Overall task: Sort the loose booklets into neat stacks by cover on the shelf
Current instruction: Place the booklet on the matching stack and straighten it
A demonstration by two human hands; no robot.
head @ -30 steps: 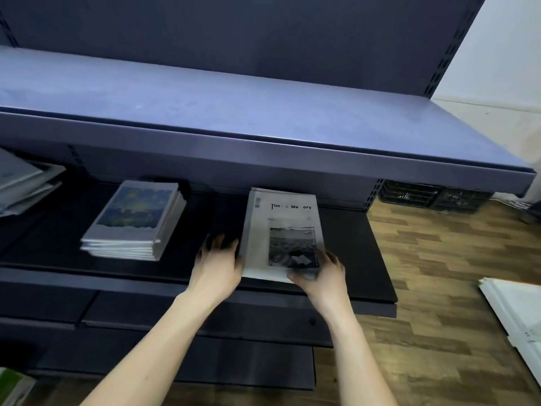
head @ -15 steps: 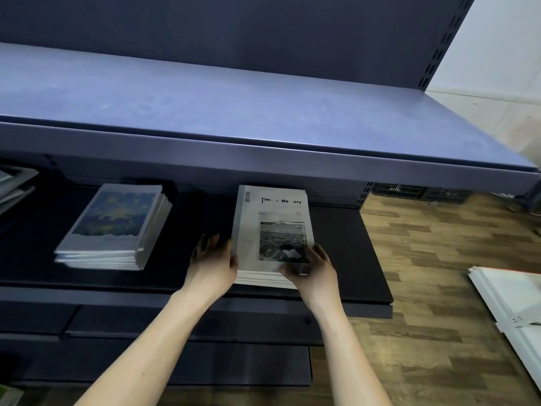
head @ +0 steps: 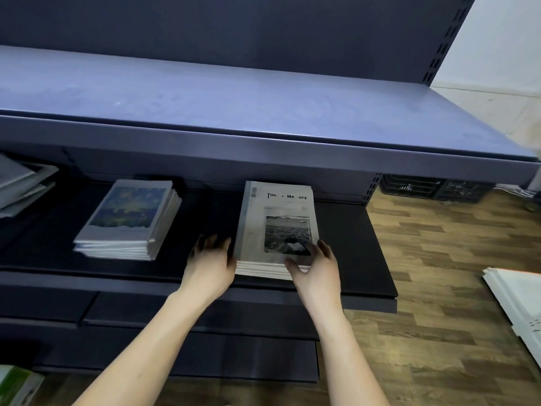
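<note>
A stack of grey booklets (head: 278,212) with a black-and-white sea photo on the cover lies on the dark middle shelf (head: 360,253). My left hand (head: 209,263) presses flat against the stack's left side, fingers straight. My right hand (head: 314,272) grips the stack's near right corner, with the thumb on the front edge and the fingers on the right side. A second stack (head: 128,221) with a blue-and-yellow painted cover sits further left on the same shelf. More loose booklets (head: 20,186) lie at the far left, partly cut off.
A blue upper shelf (head: 234,106) overhangs the stacks. Lower dark shelves (head: 187,323) jut out below my arms. Wooden floor lies to the right, with a white panel (head: 518,306) on it and black crates (head: 433,187) behind. A green-covered item (head: 14,385) shows at bottom left.
The grey stack went from a loose, lifted top booklet to a squared pile on the shelf. Both hands stay at its sides, and the view shifted slightly.
</note>
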